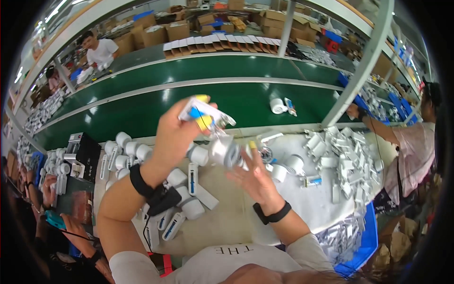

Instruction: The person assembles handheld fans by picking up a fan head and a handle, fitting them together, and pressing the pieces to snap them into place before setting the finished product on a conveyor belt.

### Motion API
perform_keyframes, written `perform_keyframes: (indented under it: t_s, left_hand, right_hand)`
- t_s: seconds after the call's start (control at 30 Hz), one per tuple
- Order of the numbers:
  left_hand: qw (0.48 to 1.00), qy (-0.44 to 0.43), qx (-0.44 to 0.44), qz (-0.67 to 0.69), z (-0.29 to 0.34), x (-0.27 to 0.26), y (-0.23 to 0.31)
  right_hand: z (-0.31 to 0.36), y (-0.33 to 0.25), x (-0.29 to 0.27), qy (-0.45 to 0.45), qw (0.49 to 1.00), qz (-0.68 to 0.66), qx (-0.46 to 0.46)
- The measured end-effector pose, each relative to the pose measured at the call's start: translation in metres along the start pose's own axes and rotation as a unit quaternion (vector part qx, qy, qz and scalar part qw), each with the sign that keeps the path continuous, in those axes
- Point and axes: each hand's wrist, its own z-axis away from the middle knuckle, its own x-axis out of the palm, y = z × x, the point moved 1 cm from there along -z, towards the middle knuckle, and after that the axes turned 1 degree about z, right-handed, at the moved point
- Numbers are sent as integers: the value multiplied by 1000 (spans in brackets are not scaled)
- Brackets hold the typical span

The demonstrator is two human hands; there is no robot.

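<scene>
My left hand [172, 137], yellow covers on its fingertips, is raised over the bench and closed around a white plastic handle housing [216, 112] with a blue part inside. Thin wires run from the housing down to a round white fan head [221, 150], slightly blurred. Close beside that head is my right hand [255, 177], fingers spread and one tip covered in yellow; whether it touches the head is hard to tell. Beyond it lie more round white heads [294, 163] and an open housing with a blue part [312, 181].
White fan units [191, 208] crowd the bench at left, near a black box-shaped device [81, 156]. White shells [347, 165] are heaped at right above a blue bin [366, 236]. A green conveyor [213, 102] carries one unit [279, 106]. Co-workers sit on both sides; a metal post [362, 66] rises at right.
</scene>
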Motion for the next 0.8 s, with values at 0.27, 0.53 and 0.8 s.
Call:
perform_keyframes:
  t_s: [0.27, 0.53, 0.8]
  left_hand:
    - [970, 57, -121, 205, 78, 32, -33]
    - [792, -250, -345, 438, 114, 24, -56]
    - [951, -106, -231, 175, 110, 46, -58]
  right_hand:
    - [72, -6, -5, -81, 988, -29, 129]
    - [76, -65, -19, -110, 970, 217, -14]
    - [67, -41, -45, -124, 979, 73, 146]
